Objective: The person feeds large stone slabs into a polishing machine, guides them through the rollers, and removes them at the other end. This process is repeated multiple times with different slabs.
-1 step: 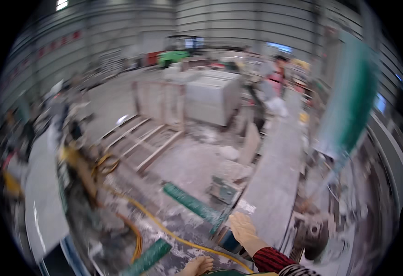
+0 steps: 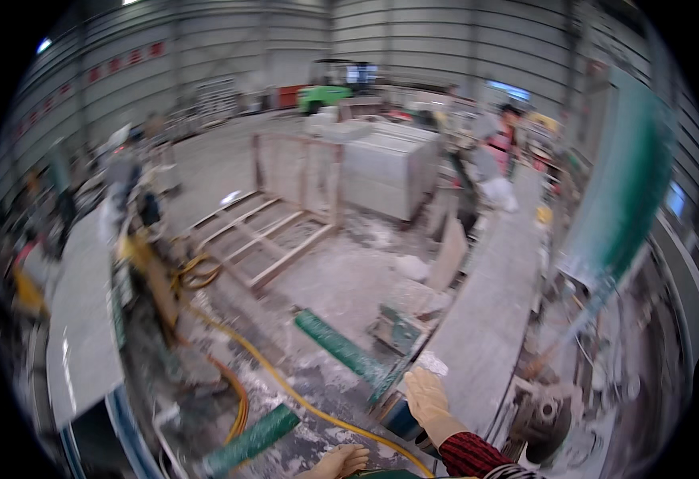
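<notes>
Right hand [image 2: 428, 401], lower centre: fingers extended on slab [image 2: 489, 311]. Left hand [image 2: 343, 461], bottom edge: fingers bent; grip cannot be told.

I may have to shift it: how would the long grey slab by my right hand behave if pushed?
The long grey slab is probably stiff, since no sag shows; likely heavy, being long and broad; and unlikely to roll, lying flat.
</notes>
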`<state>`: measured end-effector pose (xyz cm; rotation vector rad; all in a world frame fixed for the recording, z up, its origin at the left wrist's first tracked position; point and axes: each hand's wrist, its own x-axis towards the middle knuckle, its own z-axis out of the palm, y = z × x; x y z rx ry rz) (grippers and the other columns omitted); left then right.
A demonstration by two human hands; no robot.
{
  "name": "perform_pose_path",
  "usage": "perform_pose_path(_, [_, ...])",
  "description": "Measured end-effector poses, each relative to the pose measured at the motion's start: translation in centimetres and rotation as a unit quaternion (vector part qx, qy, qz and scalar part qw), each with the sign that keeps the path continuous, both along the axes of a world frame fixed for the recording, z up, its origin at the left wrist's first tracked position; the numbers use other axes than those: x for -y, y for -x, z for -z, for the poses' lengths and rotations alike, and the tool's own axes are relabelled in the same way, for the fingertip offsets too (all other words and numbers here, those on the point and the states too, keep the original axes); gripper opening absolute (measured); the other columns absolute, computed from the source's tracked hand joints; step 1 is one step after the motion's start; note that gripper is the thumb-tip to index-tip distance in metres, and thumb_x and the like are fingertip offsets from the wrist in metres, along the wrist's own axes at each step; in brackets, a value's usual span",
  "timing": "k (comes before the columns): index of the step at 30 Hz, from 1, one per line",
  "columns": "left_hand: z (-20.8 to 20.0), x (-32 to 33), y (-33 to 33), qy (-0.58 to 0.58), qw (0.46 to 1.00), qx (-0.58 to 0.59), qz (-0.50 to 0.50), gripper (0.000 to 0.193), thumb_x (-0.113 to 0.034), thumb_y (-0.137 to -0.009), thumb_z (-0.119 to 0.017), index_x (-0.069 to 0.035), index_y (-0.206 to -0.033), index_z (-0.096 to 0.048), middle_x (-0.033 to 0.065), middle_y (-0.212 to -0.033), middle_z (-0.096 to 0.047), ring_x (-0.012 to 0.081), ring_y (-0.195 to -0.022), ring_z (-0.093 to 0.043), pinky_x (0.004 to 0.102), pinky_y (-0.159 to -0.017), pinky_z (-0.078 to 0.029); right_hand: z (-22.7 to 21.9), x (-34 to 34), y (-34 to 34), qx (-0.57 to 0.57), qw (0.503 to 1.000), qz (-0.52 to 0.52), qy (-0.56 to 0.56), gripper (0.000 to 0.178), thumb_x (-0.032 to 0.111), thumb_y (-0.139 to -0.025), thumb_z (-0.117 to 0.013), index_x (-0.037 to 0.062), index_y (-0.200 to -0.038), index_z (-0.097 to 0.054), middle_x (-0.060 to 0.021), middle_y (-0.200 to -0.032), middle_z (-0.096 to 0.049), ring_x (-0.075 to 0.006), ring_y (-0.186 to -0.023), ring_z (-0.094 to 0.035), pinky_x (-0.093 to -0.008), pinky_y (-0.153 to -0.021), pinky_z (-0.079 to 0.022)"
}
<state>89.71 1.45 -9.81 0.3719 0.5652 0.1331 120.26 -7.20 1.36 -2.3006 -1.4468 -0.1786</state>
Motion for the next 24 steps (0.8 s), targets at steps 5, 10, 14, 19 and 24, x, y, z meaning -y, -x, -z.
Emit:
perform_pose_path(5, [-7.9, 4.9, 6.6, -0.025, 0.981, -0.187, 0.041, 0.053, -0.035, -0.111, -0.062, -0.002, -0.151, -0.052, 0.0197, -0.156, -0.058, 0.0296, -0.134, -0.064, 0.0433, -0.115, -0.053, 4.0, -1.9, -1.0, 0.07, 0.995, -0.055, -0.046, 0.041, 0.021, -0.099, -0.062, 0.0079, -0.139, -0.064, -0.0223, -0.142, -0.061, -0.0439, -0.136, -0.054, -0.053, -0.116, -0.042])
perform_pose_path(10, [-8.8, 14.7, 13.3, -0.036, 0.961, -0.248, -0.113, 0.052, -0.032, -0.112, -0.059, 0.001, -0.15, -0.051, 0.0178, -0.147, -0.065, 0.031, -0.132, -0.066, 0.0429, -0.115, -0.053, 1.8, 2.0, -1.4, -0.023, 0.995, -0.095, 0.007, 0.044, 0.016, -0.097, -0.062, 0.0055, -0.141, -0.065, -0.0253, -0.145, -0.062, -0.0449, -0.138, -0.054, -0.0532, -0.121, -0.039])
perform_pose_path(14, [-11.7, 18.8, 14.7, -0.03, 0.961, -0.213, -0.174, 0.05, -0.032, -0.113, -0.056, 0.001, -0.15, -0.053, 0.0163, -0.149, -0.064, 0.0276, -0.132, -0.065, 0.0397, -0.116, -0.051, 0.8, 10.4, -4.4, -0.063, 0.992, 0.008, 0.105, 0.047, 0.011, -0.101, -0.056, 0.0022, -0.147, -0.061, -0.0253, -0.153, -0.058, -0.0437, -0.144, -0.05, -0.0516, -0.125, -0.035])
perform_pose_path(19, [-11.4, 22.0, 18.5, -0.021, 0.952, -0.189, -0.239, 0.05, -0.038, -0.114, -0.055, -0.003, -0.149, -0.056, 0.0123, -0.15, -0.063, 0.0248, -0.134, -0.063, 0.0402, -0.117, -0.051, 8.0, 20.9, -10.1, 0.038, 0.996, -0.07, -0.034, 0.044, 0.007, -0.109, -0.055, -0.0009, -0.152, -0.056, -0.0262, -0.158, -0.053, -0.0414, -0.15, -0.046, -0.0494, -0.128, -0.032])
perform_pose_path(24, [-12.7, 23.6, 24.0, -0.005, 0.934, -0.189, -0.304, 0.047, -0.038, -0.111, -0.057, -0.005, -0.145, -0.058, 0.0098, -0.145, -0.067, 0.022, -0.135, -0.063, 0.0361, -0.116, -0.049, 9.9, 21.3, -10.2, -0.074, 0.996, -0.007, -0.058, 0.071, 0.047, -0.098, -0.074, 0.004, -0.153, -0.059, -0.0166, -0.167, -0.047, -0.044, -0.151, -0.046, -0.0824, -0.118, -0.025])
